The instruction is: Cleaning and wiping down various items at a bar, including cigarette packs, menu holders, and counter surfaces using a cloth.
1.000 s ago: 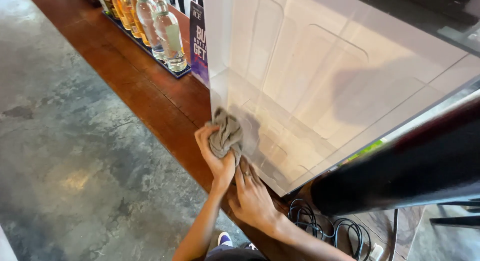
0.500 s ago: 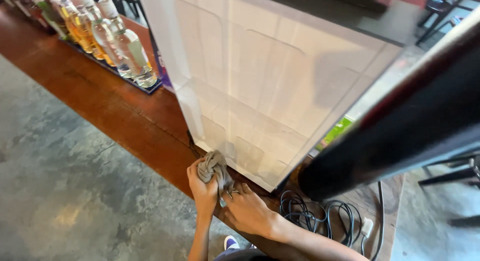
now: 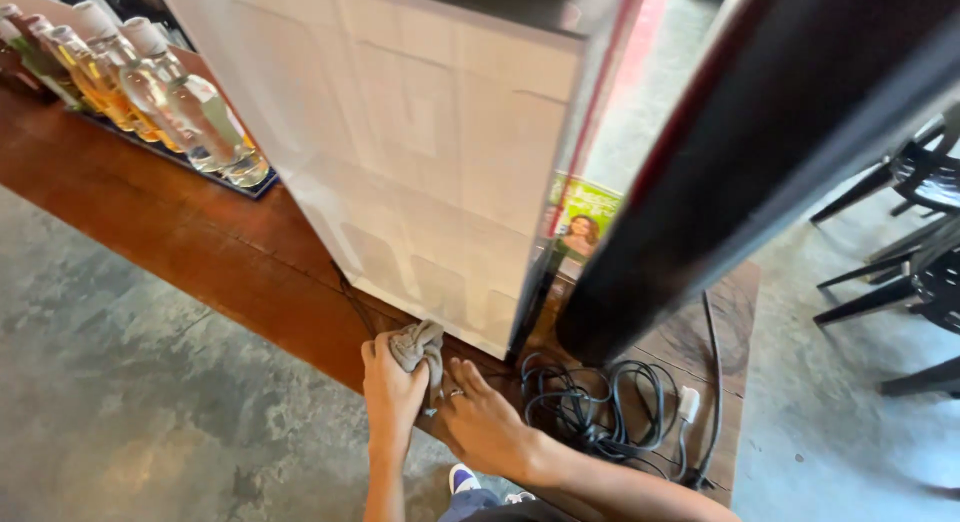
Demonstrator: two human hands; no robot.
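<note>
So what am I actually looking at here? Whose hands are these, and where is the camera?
The camera sits on a person's head and looks down, so these are that person's own bare hands. The left hand grips a crumpled grey cloth against the lower edge of a white cabinet standing on a brown wooden counter. The right hand, with a ring on one finger, rests flat on the counter beside it. To the right lies a tangle of black cables. At the far left stands a row of clear bottles on a dark tray. The cabinet's dark door hangs open.
</note>
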